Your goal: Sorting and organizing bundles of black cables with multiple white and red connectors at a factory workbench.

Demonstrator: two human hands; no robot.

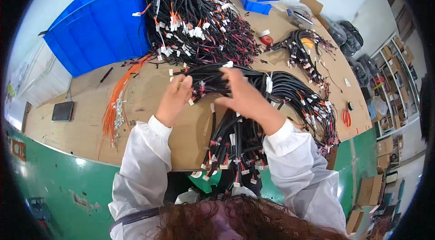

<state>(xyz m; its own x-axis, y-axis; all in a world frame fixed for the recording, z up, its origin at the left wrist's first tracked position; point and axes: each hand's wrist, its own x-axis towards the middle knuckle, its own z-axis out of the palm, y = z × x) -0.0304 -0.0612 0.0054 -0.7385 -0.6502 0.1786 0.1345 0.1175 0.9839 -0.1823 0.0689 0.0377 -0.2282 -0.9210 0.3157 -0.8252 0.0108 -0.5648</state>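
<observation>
- At the centre of the dial, a black cable bundle point(209, 77) lies across the wooden table point(154, 149), its white connectors showing at the ends; more cables point(238, 140) run from it toward 6 o'clock, down to the table's near edge.
- Toward 9 o'clock of that bundle, the left hand point(173, 97) is at its end, fingers curled; whether it grips any cable I cannot tell.
- Toward 3 o'clock of the left hand, the right hand point(247, 97) is over the bundle, thumb and fingers parted, clasping nothing visible; contact is unclear.
- At 12 o'clock, a large cable heap point(199, 27); at 10, a blue bin point(102, 27); at 9, orange wires point(115, 108); at 3, red-handled scissors point(346, 117).
</observation>
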